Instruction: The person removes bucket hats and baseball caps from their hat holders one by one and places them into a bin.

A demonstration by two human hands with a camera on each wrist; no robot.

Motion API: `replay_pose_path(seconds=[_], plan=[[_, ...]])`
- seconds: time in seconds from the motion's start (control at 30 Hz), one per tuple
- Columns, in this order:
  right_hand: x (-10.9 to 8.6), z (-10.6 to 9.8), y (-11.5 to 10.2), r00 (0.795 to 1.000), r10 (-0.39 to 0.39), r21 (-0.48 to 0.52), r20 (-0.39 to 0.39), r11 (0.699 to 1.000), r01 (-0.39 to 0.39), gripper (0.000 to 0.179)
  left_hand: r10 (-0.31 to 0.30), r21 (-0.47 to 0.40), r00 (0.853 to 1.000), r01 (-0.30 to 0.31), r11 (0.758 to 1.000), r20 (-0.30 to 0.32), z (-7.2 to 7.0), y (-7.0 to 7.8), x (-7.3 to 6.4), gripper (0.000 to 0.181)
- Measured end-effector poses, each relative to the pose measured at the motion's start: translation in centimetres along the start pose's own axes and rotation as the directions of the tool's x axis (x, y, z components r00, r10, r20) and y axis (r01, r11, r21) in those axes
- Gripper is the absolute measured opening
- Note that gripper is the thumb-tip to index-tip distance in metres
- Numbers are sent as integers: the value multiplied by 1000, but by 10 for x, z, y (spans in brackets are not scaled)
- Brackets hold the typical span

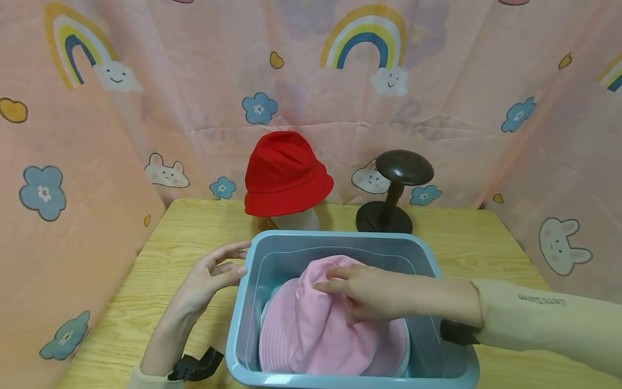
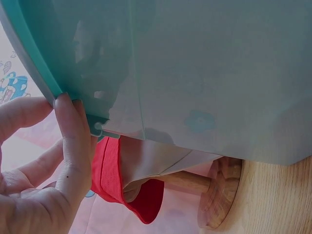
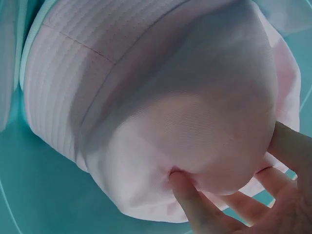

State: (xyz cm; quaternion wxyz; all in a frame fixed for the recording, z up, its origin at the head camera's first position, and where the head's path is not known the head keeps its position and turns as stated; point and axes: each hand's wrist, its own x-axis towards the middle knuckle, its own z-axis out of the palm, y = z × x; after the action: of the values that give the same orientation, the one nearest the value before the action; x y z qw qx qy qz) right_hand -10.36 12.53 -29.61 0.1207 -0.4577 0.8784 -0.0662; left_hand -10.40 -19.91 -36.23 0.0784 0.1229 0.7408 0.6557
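Note:
A pink bucket hat (image 1: 330,335) with a stitched brim lies crown up inside a light blue plastic bin (image 1: 350,381). Its crown is creased under my right hand (image 1: 371,292), whose fingers and thumb grip the cloth from above. The right wrist view shows a fingertip (image 3: 183,183) denting the crown of the pink hat (image 3: 195,122). Under its brim, a pale blue-green edge (image 1: 407,351) shows; what it belongs to is mostly hidden. At the bin's left rim, my left hand (image 1: 211,281) pinches the edge between thumb and finger, as the left wrist view also shows.
Behind the bin, a red bucket hat (image 1: 286,173) sits on a stand with a wooden base (image 2: 224,195). A dark, bare hat stand (image 1: 400,170) is to its right. The wood-grain table (image 1: 194,227) backs onto a pink patterned curtain (image 1: 218,65).

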Motion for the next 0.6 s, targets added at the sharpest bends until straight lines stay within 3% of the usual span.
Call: replay_pose_path(seconds=[0.33,0.43,0.6], plan=[[5,6,-3,989,56,79,139,995,-68,72,6,1,1000,-6,1000,2,0,0,0,49],[7,9,-3,983,70,64,172,995,-82,73,9,0,1000,-9,1000,1,0,0,0,49],[13,17,-4,984,12,-61,179,998,-1,62,8,-5,1000,-8,1000,-2,1,0,0,50]])
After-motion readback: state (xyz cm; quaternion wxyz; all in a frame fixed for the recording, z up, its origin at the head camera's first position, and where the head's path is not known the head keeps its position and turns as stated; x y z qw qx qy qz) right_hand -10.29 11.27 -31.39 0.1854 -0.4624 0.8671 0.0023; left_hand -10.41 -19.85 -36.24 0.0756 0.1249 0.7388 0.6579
